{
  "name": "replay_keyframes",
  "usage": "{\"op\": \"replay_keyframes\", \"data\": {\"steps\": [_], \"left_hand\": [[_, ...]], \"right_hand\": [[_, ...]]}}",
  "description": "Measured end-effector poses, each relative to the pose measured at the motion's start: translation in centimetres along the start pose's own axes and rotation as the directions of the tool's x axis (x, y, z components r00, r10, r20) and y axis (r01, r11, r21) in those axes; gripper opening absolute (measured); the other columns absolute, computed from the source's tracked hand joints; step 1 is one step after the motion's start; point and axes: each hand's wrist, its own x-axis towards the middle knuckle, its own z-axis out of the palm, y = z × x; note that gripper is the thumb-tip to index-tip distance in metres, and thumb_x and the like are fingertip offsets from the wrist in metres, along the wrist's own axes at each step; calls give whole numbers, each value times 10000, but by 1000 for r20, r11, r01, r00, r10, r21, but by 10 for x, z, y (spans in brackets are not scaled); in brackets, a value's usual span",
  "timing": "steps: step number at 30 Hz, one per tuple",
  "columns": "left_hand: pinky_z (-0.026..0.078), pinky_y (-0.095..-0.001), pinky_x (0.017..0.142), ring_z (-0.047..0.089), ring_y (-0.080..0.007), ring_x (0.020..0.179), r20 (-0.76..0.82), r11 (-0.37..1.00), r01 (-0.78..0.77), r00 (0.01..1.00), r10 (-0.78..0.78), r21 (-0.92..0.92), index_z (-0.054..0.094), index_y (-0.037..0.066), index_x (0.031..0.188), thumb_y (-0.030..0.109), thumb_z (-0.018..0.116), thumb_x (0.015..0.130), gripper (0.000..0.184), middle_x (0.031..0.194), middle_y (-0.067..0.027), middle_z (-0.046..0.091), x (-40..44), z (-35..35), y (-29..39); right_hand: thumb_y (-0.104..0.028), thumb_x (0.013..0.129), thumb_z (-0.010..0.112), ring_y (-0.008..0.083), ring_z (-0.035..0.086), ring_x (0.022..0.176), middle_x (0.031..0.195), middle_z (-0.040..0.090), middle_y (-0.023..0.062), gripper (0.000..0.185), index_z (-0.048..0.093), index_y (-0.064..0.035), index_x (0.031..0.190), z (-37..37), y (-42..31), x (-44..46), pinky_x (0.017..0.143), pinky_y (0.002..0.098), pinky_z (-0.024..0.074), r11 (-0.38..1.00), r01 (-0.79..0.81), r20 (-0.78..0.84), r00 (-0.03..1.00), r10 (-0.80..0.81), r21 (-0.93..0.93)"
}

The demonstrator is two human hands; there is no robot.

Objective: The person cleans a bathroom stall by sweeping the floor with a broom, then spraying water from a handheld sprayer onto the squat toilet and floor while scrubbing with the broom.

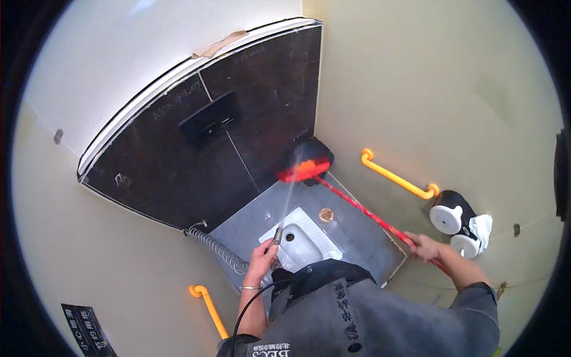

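Note:
My left hand (262, 260) is closed around a metal spray nozzle (278, 235), which sends a thin jet of water up and away from me. My right hand (423, 247) grips the red handle of a broom (369, 212). Its red and orange head (303, 171), somewhat blurred, is at the far corner, against a black bin (321, 153). The water jet reaches toward the broom head and the bin. Between my arms, a white squat toilet (306, 235) is set in the grey tiled floor (250, 214).
A coiled hose (217, 244) runs from the left wall. Yellow grab bars (395, 177) are fixed on both side walls. Toilet roll holders (446, 220) hang at right with white paper (480, 229). A dark tiled wall (262, 95) carries a black panel (209, 119). A round drain (326, 214) lies beside the toilet.

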Motion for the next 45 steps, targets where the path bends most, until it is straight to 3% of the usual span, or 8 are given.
{"op": "replay_keyframes", "data": {"steps": [4, 14, 17, 22, 25, 27, 35, 45], "left_hand": [[318, -197, 501, 382, -35, 573, 2, 999, 32, 999, -32, -31, 554, 26, 1180, 206, 578, 869, 360, 675, 67, 444, 3, 2, -8], [346, -203, 502, 406, -41, 563, -47, 999, -1, 999, -1, -39, 579, 45, 882, 229, 558, 876, 185, 646, 52, 472, -7, -11, 3], [350, -205, 496, 419, -39, 585, -64, 999, 34, 997, -35, -25, 561, 19, 1166, 219, 581, 865, 361, 675, 67, 456, -10, -14, -10], [357, -206, 504, 425, -42, 593, 14, 999, 34, 999, -34, 39, 567, 32, 1162, 241, 593, 857, 371, 685, 58, 471, 10, -5, -18], [372, -211, 537, 428, -48, 603, 62, 997, 65, 996, -68, 47, 575, 28, 1148, 238, 592, 853, 363, 700, 51, 485, 18, 1, -12], [348, -202, 509, 422, -42, 581, 38, 993, -51, 998, 48, 105, 612, 32, 1024, 229, 561, 868, 256, 654, 52, 479, 15, 7, 5], [293, -202, 461, 378, -36, 527, 51, 1000, 6, 999, -7, 28, 582, 15, 846, 179, 531, 857, 172, 597, 45, 427, -3, 3, -3], [307, -213, 452, 394, -51, 507, 185, 979, -63, 982, 27, 193, 524, 51, 749, 254, 536, 890, 247, 586, 25, 453, 13, 19, -8]], "right_hand": [[-117, 804, 465, 154, 507, 451, 749, 551, 98, 621, 278, -107, 1396, 13, 41, 45, 466, 311, 447, 959, 274, -71, 958, -279, -73], [-135, 848, 441, 98, 446, 430, 600, 463, 13, 605, 241, -160, 1418, 0, 10, 10, 395, 256, 394, 989, 48, 27, 998, -52, 141], [-130, 855, 440, 93, 440, 423, 592, 458, 7, 598, 243, -164, 1418, 5, 23, 10, 381, 250, 386, 977, -13, 45, 999, 3, 214], [-104, 846, 425, 73, 433, 440, 590, 424, -8, 519, 350, -122, 1359, 8, 0, 78, 374, 235, 389, 930, 133, -78, 991, -113, 344], [-173, 866, 424, 177, 540, 500, 616, 518, 57, 410, 449, -68, 1262, 8, 22, 76, 451, 328, 461, 983, -85, -120, 987, 105, 165], [-257, 883, 437, 338, 617, 676, 761, 615, 179, 367, 513, -25, 1157, 30, 75, 89, 621, 435, 494, 834, -143, -397, 913, -97, -532], [-176, 808, 485, 351, 615, 879, 890, 635, 203, 209, 602, -11, 862, 77, 56, 64, 771, 446, 483, 922, -130, -310, 951, 11, -366], [-97, 742, 539, 303, 639, 896, 928, 656, 176, 218, 667, -9, 896, 67, 33, 12, 759, 409, 510, 886, -284, -480, 873, 81, -367]]}}
